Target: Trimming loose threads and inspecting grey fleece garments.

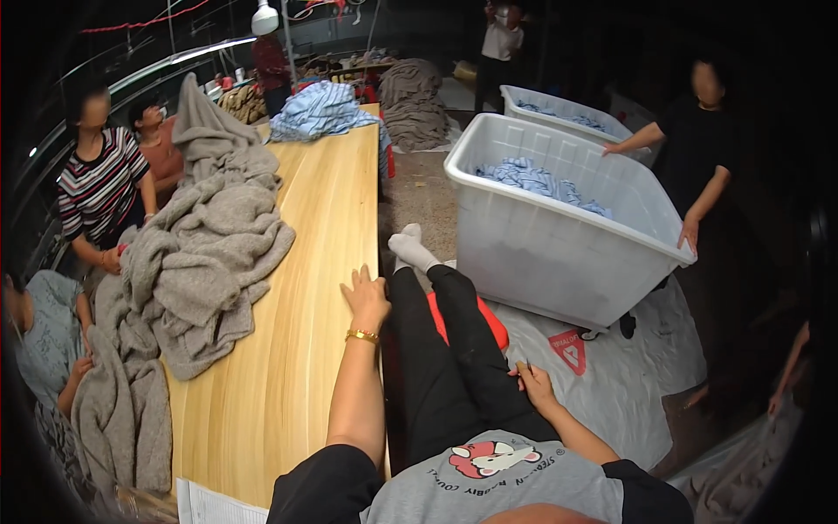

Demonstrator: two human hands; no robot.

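Observation:
My left hand (365,297) lies with its fingers spread on the right edge of the long wooden table (288,323). It holds nothing. Beside my right thigh, my right hand (534,384) has its fingers drawn together, and a small dark thing seems to show at them, too small to name. A heap of grey-brown knitted fabric (205,253) covers the table's left side and hangs over that edge. At the far end of the table sits a pile of blue-and-white striped cloth (319,109).
A large white plastic bin (541,253) with blue cloth inside stands to my right, a person (698,148) gripping its rim. Behind it is another bin (567,113). Grey plastic sheeting (602,375) covers the floor. People (100,170) sit along the table's left side. Papers (218,506) lie near me.

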